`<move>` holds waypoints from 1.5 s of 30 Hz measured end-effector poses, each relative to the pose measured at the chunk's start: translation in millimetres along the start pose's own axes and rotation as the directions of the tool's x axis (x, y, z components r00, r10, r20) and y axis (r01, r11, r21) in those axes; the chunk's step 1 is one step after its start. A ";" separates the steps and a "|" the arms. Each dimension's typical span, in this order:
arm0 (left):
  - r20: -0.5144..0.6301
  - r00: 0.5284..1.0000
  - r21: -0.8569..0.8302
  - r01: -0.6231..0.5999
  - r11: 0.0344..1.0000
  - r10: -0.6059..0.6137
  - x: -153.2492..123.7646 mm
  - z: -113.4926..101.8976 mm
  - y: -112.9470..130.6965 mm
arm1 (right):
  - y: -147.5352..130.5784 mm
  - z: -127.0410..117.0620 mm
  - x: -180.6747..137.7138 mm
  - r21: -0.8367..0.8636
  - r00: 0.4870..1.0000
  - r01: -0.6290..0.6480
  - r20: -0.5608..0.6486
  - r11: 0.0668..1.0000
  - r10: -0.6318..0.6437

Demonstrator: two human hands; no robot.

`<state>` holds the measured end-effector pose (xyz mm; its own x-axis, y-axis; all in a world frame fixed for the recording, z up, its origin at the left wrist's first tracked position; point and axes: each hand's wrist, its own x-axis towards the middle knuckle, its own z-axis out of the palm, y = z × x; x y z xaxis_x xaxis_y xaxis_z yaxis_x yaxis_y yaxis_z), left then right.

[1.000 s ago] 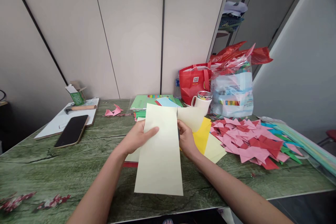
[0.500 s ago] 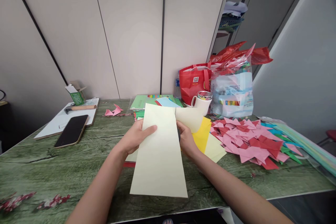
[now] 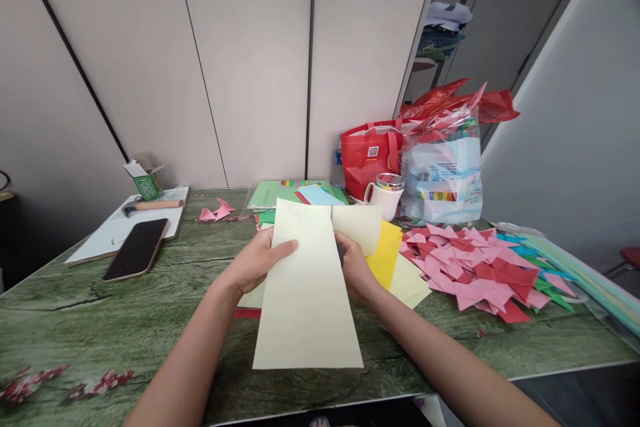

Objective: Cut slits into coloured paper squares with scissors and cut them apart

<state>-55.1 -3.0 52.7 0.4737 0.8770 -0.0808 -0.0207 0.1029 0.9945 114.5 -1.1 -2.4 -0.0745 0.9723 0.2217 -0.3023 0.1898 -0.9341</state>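
A pale cream sheet of paper [image 3: 307,300] is held up in front of me. My left hand [image 3: 263,257] grips its left edge, thumb on top and fingers underneath. From the far end a slit runs between the long left part and a flap [image 3: 357,227] that curls away to the right. My right hand [image 3: 355,263] is closed behind the right edge, around a dark cutting tool [image 3: 341,255] that is mostly hidden. A thin dark tip shows in the slit. Beneath lie yellow paper [image 3: 385,257] and more cream sheets [image 3: 410,282].
A heap of folded pink and red paper pieces [image 3: 470,270] lies right. Behind stand a white mug [image 3: 385,200], a red bag [image 3: 367,163] and a clear plastic bag [image 3: 443,180]. Left are a phone [image 3: 137,250], a hammer [image 3: 155,205] and a small green box [image 3: 146,183].
The near end of the cream sheet has swung slightly right. The slit and curled flap have shifted a little left. Both hands keep their hold.
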 end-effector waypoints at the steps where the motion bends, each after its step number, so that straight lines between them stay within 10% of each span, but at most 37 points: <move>1: -0.002 1.000 0.002 -0.003 1.000 0.003 -0.1 0.0 0.0 | 0.0 0.0 0.1 -0.004 1.000 0.002 -0.004 1.000 -0.002; 45: 0.014 1.000 -0.008 -0.011 1.000 0.012 -0.3 0.6 1.0 | 1.3 -0.2 -1.5 -0.046 0.999 0.006 -0.032 0.999 -0.008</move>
<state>-54.8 -3.4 53.7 0.4859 0.8713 -0.0684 -0.0329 0.0964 0.9948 114.4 -2.3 -4.0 -0.0416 0.9747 0.2195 -0.2589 0.2017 -0.9446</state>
